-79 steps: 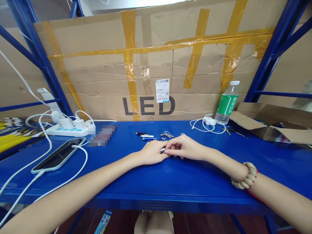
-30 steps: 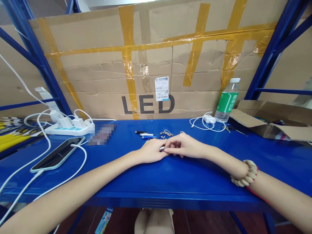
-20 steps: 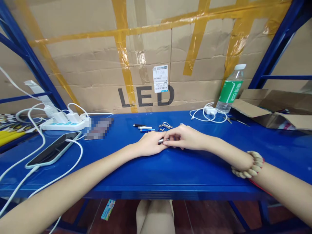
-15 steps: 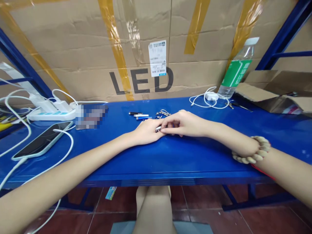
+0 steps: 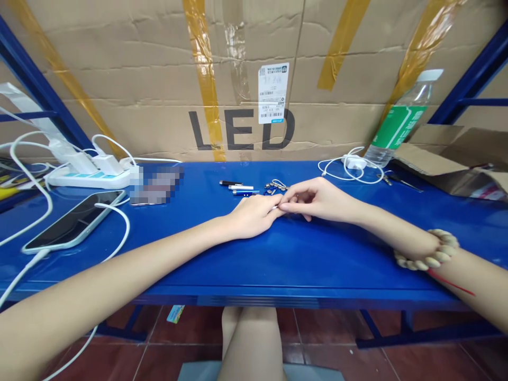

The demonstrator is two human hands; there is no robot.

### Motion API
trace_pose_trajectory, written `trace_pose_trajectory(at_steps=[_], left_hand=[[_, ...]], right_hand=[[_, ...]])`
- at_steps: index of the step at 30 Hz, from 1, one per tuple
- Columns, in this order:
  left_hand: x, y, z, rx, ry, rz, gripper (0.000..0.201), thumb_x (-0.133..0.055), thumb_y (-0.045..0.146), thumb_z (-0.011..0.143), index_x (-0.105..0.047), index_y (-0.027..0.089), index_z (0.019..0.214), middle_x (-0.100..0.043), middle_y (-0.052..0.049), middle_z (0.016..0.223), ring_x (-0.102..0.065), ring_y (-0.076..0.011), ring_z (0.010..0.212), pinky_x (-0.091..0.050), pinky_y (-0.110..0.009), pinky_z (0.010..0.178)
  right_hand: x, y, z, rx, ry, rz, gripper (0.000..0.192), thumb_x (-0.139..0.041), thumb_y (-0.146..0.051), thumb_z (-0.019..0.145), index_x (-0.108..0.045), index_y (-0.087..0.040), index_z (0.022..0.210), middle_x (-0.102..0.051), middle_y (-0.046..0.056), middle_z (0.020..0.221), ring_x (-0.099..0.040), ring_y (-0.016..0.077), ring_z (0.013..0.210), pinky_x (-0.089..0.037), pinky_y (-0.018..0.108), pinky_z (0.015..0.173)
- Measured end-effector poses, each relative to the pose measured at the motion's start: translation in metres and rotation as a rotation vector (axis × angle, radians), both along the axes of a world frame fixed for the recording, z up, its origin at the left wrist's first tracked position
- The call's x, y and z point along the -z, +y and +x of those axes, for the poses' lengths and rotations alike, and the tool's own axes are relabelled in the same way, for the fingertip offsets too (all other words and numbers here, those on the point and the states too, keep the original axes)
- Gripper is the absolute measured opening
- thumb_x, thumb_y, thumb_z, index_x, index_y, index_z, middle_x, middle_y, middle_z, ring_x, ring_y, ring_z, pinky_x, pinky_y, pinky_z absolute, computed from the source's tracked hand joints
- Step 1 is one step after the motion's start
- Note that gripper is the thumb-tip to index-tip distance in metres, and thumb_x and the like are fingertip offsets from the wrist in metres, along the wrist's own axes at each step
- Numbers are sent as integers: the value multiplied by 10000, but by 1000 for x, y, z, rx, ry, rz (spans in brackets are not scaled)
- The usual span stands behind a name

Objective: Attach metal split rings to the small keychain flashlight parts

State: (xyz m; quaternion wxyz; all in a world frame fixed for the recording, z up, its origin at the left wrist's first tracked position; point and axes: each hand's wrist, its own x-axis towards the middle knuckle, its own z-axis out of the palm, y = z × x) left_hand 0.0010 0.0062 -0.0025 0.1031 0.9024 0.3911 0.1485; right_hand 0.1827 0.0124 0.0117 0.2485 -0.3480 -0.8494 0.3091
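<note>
Left hand (image 5: 254,216) and right hand (image 5: 317,198) meet fingertip to fingertip, pinching a small silver metal cylinder (image 5: 275,208), barely visible, low over the blue metal shelf (image 5: 278,259). Assembly looks mid-way: three loose pen-like barrels (image 5: 239,188) and small silver rings (image 5: 275,185) lie unused just beyond.

hands: left hand (image 5: 254,214) + right hand (image 5: 317,198) pinch small metal piece (image 5: 274,208) | blue table (image 5: 278,254)

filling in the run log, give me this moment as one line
left hand: on small metal piece | right hand: pinching same piece | pens, key rings behind | blue shelf
</note>
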Motion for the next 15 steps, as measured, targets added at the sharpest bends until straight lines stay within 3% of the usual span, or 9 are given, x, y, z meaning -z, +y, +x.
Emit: trace_pose_trajectory(at_steps=[7, 10, 15], left_hand=[[-1, 0, -3, -22, -183, -110, 263, -302, 301, 899, -538, 191, 935, -600, 14, 737, -560, -141, 686, -406, -242, 647], [1, 1, -4, -15, -331, -143, 258, -302, 316, 900, -525, 190, 935, -560, 28, 687, -537, -117, 654, -394, -217, 635], [3, 1, -3, -6, -405, -157, 269, -293, 303, 901, -521, 182, 975, -533, 27, 670, -518, -110, 642, -394, -208, 639]], right_hand=[[2, 1, -5, 61, 101, -45, 308, -574, -420, 753, -625, -131, 846, -584, -9, 575, -480, 47, 383, -378, 161, 363], [1, 1, -8, 102, 156, -79, 340, -581, -429, 745, -602, -136, 916, -552, -28, 541, -477, 53, 389, -377, 157, 345], [1, 3, -10, 148, 211, -96, 361, -604, -436, 718, -583, -133, 913, -549, -22, 550, -502, 67, 428, -383, 147, 329]])
